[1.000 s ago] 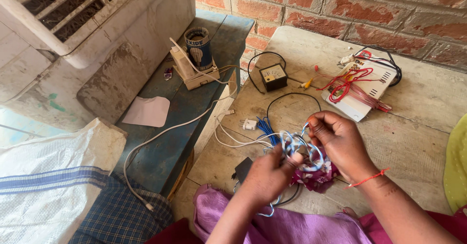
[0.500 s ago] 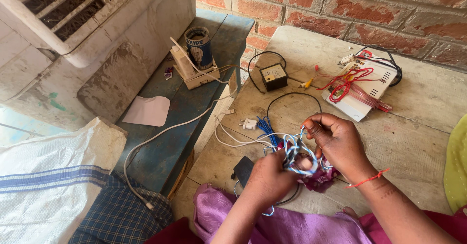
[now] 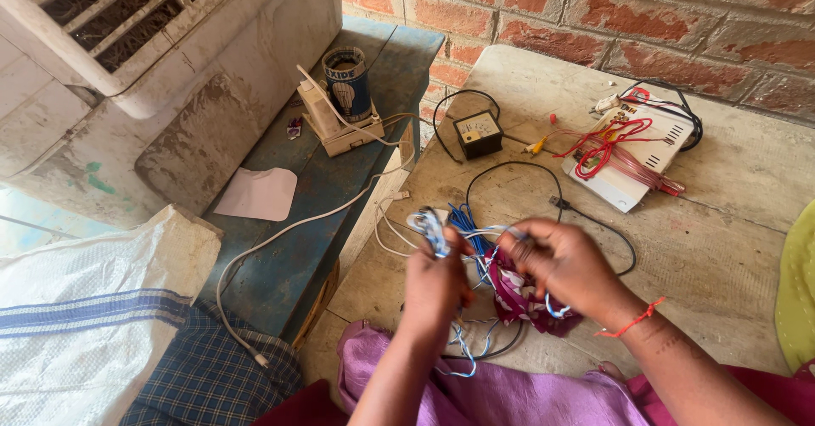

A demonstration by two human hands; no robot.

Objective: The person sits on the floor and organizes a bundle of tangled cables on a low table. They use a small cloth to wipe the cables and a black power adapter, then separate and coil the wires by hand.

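Over stone slab (image 3: 730, 180), both hands' grip hides blue-white wire (image 3: 433, 226).

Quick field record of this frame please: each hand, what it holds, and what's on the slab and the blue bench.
left hand: raised, gripping a bunch of blue-white wire
right hand: pinching the same wire where it stretches across, above a magenta cloth
slab: grey, against a brick wall
on slab: small black meter, white box with red wires, black cable
blue bench: can, cream box, paper, white cord
left side: white cooler, sack
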